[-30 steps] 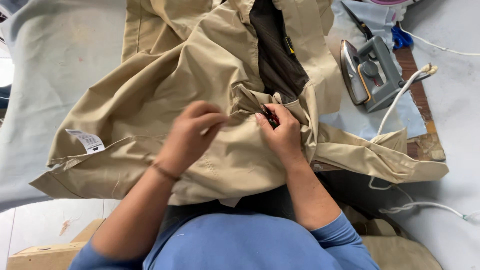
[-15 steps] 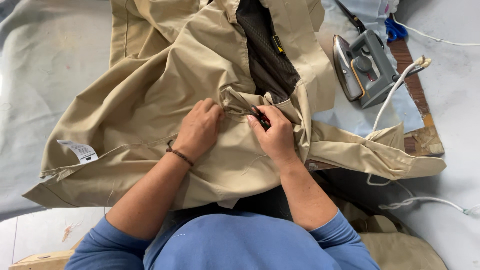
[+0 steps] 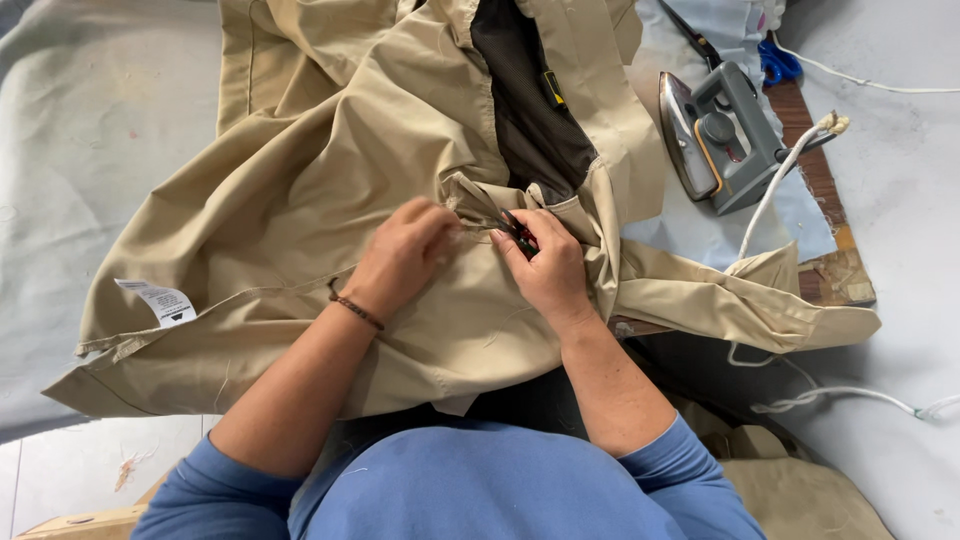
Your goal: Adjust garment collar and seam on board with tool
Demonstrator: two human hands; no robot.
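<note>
- A person in a plain blue long-sleeved top, seen from above.
- Both sleeves are pushed up to the elbows, leaving the forearms bare.
- A thin, dark beaded bracelet (image 3: 357, 311) circles the wrist of the left hand (image 3: 402, 258).
- The right hand (image 3: 548, 268) wears no ring, watch or glove.

Both forearms reach forward from blue sleeves pushed up near the elbows, converging at the middle. The left hand (image 3: 405, 255) lies palm down, fingers curled and pinched together at the tips, a thin dark band round its wrist. The right hand (image 3: 548, 265) is closed in a pinch, thumb toward the left fingertips, seemingly gripping something small.
</note>
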